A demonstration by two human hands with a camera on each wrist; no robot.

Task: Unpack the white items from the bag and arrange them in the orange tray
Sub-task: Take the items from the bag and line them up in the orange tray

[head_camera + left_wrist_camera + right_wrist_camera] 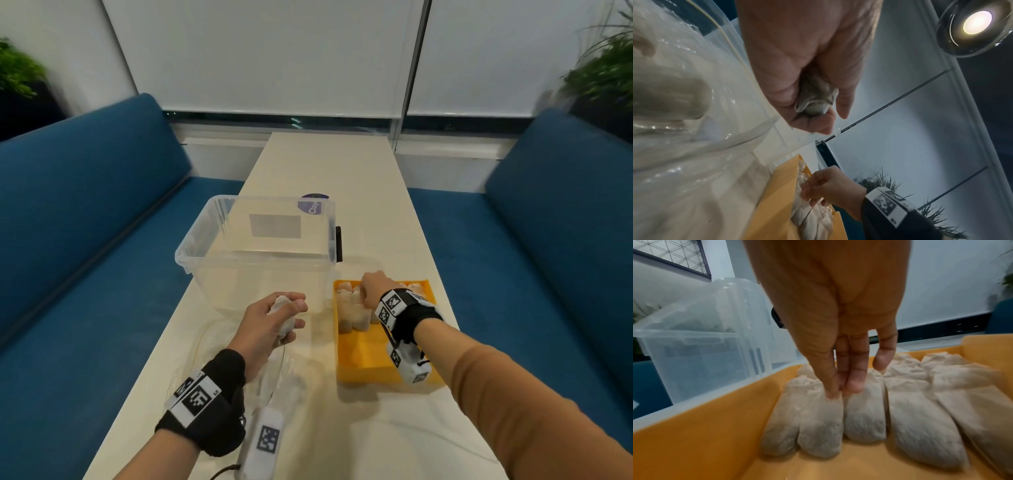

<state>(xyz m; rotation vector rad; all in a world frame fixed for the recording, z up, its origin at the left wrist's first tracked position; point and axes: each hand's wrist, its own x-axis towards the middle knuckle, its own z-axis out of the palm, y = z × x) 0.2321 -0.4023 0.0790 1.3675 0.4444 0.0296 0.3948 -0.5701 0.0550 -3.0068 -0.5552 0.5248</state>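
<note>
Right wrist view: at the centre of the frame the straight fingertips (831, 392) of the right hand (830, 305) are pressed onto the top of a small white crinkled paper pouch (821, 421), nothing being gripped. That pouch is set second from the left in a row of like pouches laid side by side and touching. It is probably being nudged square against its neighbours so that the row stays tight. The row is held in the far part of the shallow orange plastic tray (701, 431); bare orange floor is left in the lower part of the frame, presumably for further rows.

In the left wrist view another white pouch (815, 100) is clenched inside the curled fingers of the left hand (803, 61), at upper centre. It is judged to be kept ready as the next one for the tray.

In the head view the clear soft plastic bag (274, 377) is seen lying on the pale long table (376, 428) under the left wrist, at lower centre. Pale lumps can be made out through its film in the left wrist view. A clear plastic storage box (253, 246) stands just behind the tray and bag, at mid frame.
</note>
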